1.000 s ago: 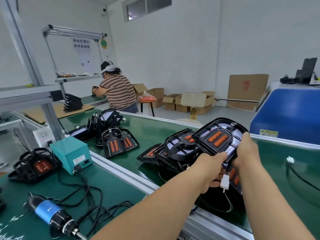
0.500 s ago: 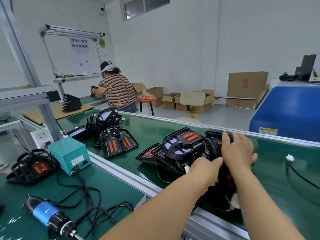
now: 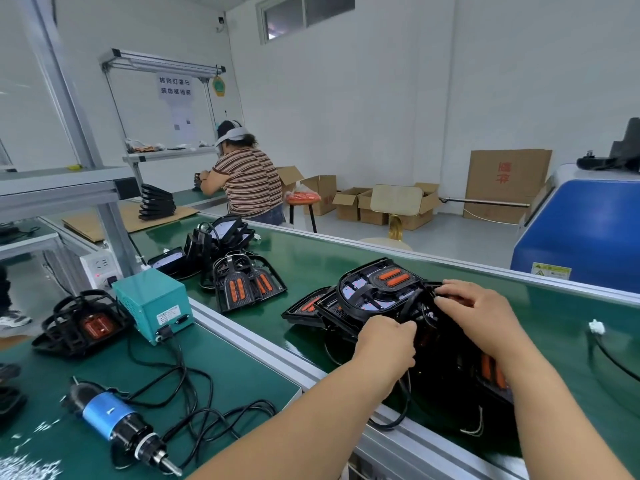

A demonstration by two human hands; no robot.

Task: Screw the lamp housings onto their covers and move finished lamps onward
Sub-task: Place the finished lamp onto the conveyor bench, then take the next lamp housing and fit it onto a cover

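Right of centre on the green belt (image 3: 329, 252), against a pile (image 3: 377, 289) of others: lamp (image 3: 453, 362), probably light, rigid plastic with trailing cable, best taken by its stiff rim. Pinched at the near edge by the curled left hand (image 3: 384, 344); capped by the right hand (image 3: 481, 317), fingers hooked over the far edge.

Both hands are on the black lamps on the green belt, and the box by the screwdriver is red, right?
Not red: the head view shows the box by the screwdriver is teal. The left hand and right hand are on the black lamps on the green belt.
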